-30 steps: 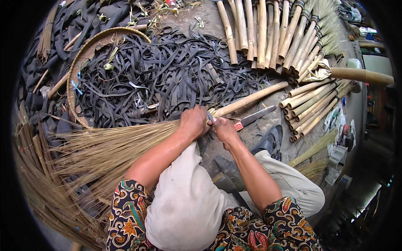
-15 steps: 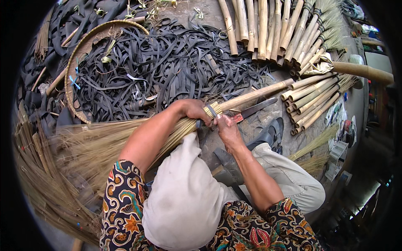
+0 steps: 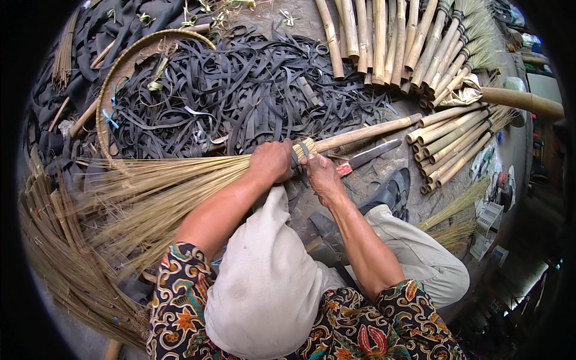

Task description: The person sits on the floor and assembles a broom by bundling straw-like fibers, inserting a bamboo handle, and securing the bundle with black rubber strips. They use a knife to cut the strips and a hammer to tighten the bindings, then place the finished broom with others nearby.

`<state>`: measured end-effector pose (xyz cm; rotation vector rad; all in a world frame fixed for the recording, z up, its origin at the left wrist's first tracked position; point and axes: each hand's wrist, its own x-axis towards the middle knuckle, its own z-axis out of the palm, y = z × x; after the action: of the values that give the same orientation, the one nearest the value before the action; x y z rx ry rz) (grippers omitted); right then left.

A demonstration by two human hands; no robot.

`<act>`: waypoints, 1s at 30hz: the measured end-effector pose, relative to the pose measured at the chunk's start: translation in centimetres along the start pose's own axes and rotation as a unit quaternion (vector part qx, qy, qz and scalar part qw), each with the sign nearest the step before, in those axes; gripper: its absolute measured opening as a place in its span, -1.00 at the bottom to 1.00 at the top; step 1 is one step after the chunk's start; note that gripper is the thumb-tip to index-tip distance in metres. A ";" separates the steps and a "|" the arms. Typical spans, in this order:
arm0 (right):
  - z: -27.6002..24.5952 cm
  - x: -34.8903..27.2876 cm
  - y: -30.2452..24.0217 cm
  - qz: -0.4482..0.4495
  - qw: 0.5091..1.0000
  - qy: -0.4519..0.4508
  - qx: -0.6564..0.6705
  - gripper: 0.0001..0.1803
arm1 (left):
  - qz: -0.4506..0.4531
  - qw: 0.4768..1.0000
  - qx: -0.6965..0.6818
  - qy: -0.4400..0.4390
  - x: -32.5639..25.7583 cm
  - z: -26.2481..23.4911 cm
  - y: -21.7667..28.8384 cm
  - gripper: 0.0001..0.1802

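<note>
A broom lies crosswise before me, its pale straw bristles (image 3: pixel 174 189) fanning out to the left and its bamboo handle (image 3: pixel 369 131) pointing right. A dark rubber strip (image 3: pixel 305 149) goes round the bound end of the straw, where the handle comes out. My left hand (image 3: pixel 272 161) is closed over the straw just left of the strip. Close beside it, my right hand (image 3: pixel 326 180) pinches at the strip, thumb against fingers; the strip's end is partly hidden there. A knife (image 3: pixel 372 156) with a red handle lies on the ground right of my right hand.
A heap of black rubber strips (image 3: pixel 240 90) fills a round woven tray (image 3: pixel 103 90) and spills beyond it. Bamboo-handled brooms (image 3: pixel 390 42) lie in a row at the far right, with a smaller stack (image 3: pixel 453 144) nearer. More straw bundles (image 3: pixel 66 258) lie at the left.
My left hand has come up over the top of the straw, and its forearm has swung nearer to me, baring more bristles. My right hand stays close to the strip.
</note>
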<state>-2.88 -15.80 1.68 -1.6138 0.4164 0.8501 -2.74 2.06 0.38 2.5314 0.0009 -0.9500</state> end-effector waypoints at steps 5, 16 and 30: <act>-0.7 1.1 -1.1 0.036 0.999 0.014 -0.023 -0.69 | 0.058 0.981 -0.111 -0.150 1.9 -1.1 -0.5 -0.18; -1.2 -1.2 -1.9 0.116 0.989 -0.019 0.086 -0.69 | 0.123 0.970 -0.163 -0.132 1.2 -2.9 -0.1 -0.01; -0.5 -3.1 -1.5 0.127 0.981 -0.008 0.144 -0.61 | 0.052 0.999 -0.006 0.003 -0.8 -1.1 1.3 -0.06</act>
<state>-3.78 -16.50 5.02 -1.3015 0.7118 0.9455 -2.49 1.42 2.12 2.4964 -0.1213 -0.8986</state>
